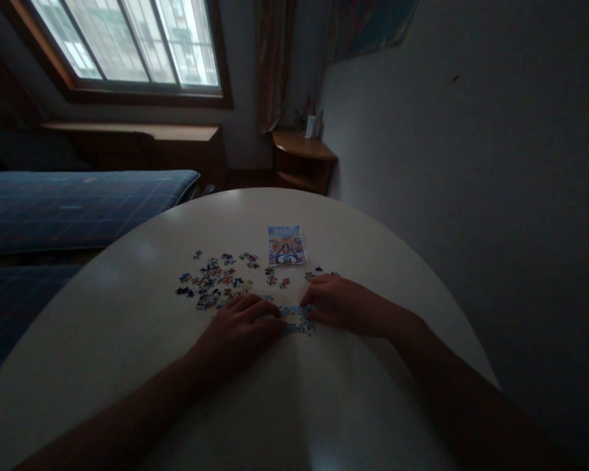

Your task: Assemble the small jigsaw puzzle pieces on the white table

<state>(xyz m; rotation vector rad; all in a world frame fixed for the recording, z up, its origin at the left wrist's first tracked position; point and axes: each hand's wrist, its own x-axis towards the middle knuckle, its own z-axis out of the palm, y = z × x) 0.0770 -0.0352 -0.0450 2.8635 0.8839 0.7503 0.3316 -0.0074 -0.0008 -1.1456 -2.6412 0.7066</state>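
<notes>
Partly joined jigsaw pieces (294, 328) with light blue colouring lie flat on the white round table (294, 405), between my two hands. At their left edge is my left hand (248, 322), thumb and index finger brought together on the pieces. My right hand (334, 301) is closed in a pinch at their right edge, on a jigsaw piece that its fingers largely cover. A scattered heap of loose jigsaw pieces (213, 280) lies beyond my left hand, partly hidden by it. Other loose pieces (285, 282) lie just past the joined ones.
A picture sheet or packet with a penguin (287, 246) lies behind the pieces. To the left stands a bed with a blue plaid cover (78, 206). A wooden corner shelf (304, 145) is beyond the table, and a wall (451, 170) runs along the right.
</notes>
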